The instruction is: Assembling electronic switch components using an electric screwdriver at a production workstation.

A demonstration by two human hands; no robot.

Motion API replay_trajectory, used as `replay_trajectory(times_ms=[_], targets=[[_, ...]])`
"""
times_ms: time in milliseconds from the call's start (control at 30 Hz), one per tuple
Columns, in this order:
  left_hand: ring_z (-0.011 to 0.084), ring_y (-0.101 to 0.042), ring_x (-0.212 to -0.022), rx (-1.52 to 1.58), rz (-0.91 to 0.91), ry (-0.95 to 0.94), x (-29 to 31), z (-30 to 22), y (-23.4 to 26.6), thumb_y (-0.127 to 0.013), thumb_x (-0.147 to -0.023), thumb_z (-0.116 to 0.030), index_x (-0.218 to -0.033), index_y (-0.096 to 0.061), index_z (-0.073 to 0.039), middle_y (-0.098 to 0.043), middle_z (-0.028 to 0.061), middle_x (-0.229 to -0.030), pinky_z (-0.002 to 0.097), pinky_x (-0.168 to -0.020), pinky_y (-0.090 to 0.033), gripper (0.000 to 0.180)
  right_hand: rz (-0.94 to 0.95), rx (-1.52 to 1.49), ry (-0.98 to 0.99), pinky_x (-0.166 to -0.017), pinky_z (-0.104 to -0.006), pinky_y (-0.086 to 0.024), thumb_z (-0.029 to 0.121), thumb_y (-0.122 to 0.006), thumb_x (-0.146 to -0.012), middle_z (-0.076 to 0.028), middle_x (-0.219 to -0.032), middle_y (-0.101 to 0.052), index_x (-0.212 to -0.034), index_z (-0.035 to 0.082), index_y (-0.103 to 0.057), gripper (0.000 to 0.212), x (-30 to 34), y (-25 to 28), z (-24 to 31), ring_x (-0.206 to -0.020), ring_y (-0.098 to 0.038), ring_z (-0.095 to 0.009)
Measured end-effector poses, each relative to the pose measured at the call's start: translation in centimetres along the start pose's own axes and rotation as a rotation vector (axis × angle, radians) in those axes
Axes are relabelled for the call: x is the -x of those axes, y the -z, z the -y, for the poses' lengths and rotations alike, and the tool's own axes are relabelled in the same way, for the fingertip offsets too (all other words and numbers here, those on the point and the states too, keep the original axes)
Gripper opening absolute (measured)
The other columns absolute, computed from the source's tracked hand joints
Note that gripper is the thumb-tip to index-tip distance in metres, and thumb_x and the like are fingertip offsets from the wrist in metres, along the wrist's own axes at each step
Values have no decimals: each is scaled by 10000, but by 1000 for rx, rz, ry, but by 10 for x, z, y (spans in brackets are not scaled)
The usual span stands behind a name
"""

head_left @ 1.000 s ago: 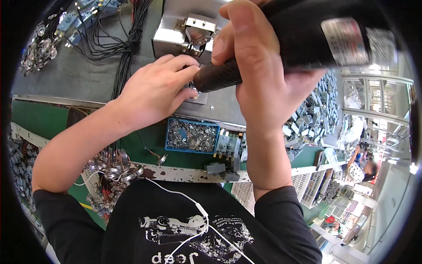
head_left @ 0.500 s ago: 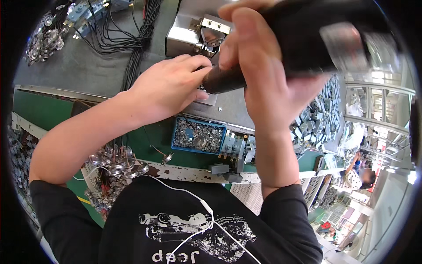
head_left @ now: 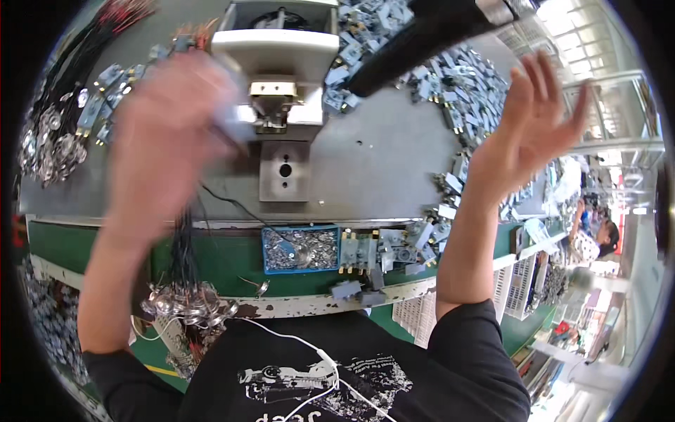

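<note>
My left hand (head_left: 169,105) is smeared by motion at the left of the bench, its fingers closed on a blurred grey-blue block (head_left: 238,112). A dark wire (head_left: 235,202) runs below that hand toward the bench's front edge. My right hand (head_left: 527,133) is raised at the right, fingers spread, holding nothing. Up and left of it, apart from it, a black cylindrical tool (head_left: 422,46) hangs tilted; its kind is unclear. Between my hands stands a silver metal box with a small clamp-like fixture (head_left: 274,98). In front of the box lies a steel plate (head_left: 285,186) with holes.
Grey-blue blocks (head_left: 464,91) are heaped along the bench's right side. A blue tray (head_left: 301,269) of small metal parts sits at the front edge, beside more blocks (head_left: 394,250). Round metal parts on wires (head_left: 186,302) hang front left. Another person (head_left: 587,239) is far right.
My right hand has let go of the black tool and moved right, opening. My left hand has left the middle, moving left and away with the block. The metal box and steel plate now show fully.
</note>
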State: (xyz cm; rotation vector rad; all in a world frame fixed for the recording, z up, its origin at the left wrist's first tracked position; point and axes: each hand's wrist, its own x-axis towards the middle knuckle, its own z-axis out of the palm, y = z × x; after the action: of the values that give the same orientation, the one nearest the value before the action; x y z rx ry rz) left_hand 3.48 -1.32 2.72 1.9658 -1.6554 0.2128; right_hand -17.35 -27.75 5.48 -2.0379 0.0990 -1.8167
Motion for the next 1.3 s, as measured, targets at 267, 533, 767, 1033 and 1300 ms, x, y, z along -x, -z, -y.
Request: replay_trajectory(times_ms=[267,533,767,1033,1300], targets=[[351,-667,-1088,-408,-56,145,-20,188,13,-596,-1001,-149,-1289,-666,-117,-715,157,-1139,442,-927,-521,298,1138,920,-159,-1133,-487,-447,92,-570,-853,-292,-1478,-526,-1472,15,-502,627,78,59,-167,-1338,-528,-472],[321,-676,-962,194,409,224,11,20,28,-689,-898,-116,-1014,-700,-42,-706,123,-986,424,-865,-543,137,1024,861,-258,-940,-454,-503,200,-760,-863,-167,-1119,-697,-1200,78,-626,383,61,63,-140,-1058,-639,-404],[258,-634,-1045,44,817,17,72,-33,26,-704,-836,-95,-1009,-697,-76,-668,65,-1062,380,-912,-492,174,1125,913,-213,-933,-455,-502,196,-704,-886,-190,-979,-730,-1257,107,-615,391,57,50,-140,-1017,-654,-399],[301,-616,-943,-148,727,223,92,-34,52,-749,-806,-96,-989,-645,-89,-610,75,-941,433,-850,-498,211,503,-12,-915,-777,-310,-559,212,-528,-1087,-69,-963,-731,-1344,105,-647,303,52,52,-84,-864,-723,-160],[253,-634,-651,139,623,276,80,-29,65,-631,-869,-32,-988,-684,-49,-649,77,-764,356,-638,-527,132,563,-788,-1217,-852,-323,-551,129,-621,-1002,-108,-1123,-640,-1423,31,-481,455,74,63,31,-938,-663,-190]])
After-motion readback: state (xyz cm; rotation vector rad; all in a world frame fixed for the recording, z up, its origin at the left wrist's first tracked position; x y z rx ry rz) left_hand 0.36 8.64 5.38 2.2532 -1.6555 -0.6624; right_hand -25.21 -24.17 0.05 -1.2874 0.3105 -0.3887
